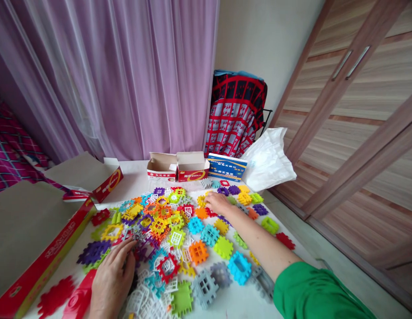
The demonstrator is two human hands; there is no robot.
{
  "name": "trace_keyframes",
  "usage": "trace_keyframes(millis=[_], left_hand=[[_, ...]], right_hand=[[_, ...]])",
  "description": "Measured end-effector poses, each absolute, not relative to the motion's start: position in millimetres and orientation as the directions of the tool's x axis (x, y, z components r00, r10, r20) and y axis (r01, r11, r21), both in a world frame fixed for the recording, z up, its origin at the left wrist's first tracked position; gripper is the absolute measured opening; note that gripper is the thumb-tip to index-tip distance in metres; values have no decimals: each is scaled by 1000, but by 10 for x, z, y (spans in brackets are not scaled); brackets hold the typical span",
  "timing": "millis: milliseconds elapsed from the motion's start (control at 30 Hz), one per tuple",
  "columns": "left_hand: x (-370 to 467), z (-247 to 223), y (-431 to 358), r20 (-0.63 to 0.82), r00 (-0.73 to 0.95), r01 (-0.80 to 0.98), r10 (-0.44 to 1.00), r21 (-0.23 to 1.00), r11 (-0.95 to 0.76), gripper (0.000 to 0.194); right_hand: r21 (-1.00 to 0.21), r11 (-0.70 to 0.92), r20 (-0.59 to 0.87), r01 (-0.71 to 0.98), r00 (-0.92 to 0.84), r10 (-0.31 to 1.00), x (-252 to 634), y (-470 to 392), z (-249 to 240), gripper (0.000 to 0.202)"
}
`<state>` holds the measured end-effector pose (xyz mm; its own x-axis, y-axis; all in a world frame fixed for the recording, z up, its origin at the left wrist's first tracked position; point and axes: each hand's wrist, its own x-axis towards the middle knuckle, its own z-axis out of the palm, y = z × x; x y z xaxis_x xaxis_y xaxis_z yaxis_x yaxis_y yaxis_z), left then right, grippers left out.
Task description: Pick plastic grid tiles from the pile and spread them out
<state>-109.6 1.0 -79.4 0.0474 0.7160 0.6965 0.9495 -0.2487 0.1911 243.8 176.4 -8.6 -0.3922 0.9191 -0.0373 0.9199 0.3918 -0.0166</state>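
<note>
Many colourful plastic building pieces cover the white table, among them an orange square (198,252), a light blue one (239,267) and a grey window-like one (205,288). My right hand (216,203) reaches to the far part of the spread, its fingertips at a yellow piece (202,201); whether they grip it is too small to tell. At the lower left, my left hand (114,275) rests over the near left side of the pile, beside dark purple pieces (94,252). Its fingers point away from me and lie close together, and what is under them is hidden.
Open cardboard boxes (192,173) and a blue box (227,167) stand at the table's back edge, beside a white bag (269,159). Larger red-edged boxes (49,248) lie at the left. A wooden wardrobe (352,128) is at the right.
</note>
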Motion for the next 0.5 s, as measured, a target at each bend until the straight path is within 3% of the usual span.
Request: trace_keyframes(millis=[233, 500], left_hand=[[-1079, -805, 9, 697, 31, 946, 717, 211, -246, 30], [-1070, -808, -3, 674, 11, 946, 739, 232, -226, 31]], right_hand=[[33, 398, -72, 917, -395, 916, 2369, 1750, -82, 21], [10, 417, -67, 909, -415, 907, 2381, 1754, -34, 28]])
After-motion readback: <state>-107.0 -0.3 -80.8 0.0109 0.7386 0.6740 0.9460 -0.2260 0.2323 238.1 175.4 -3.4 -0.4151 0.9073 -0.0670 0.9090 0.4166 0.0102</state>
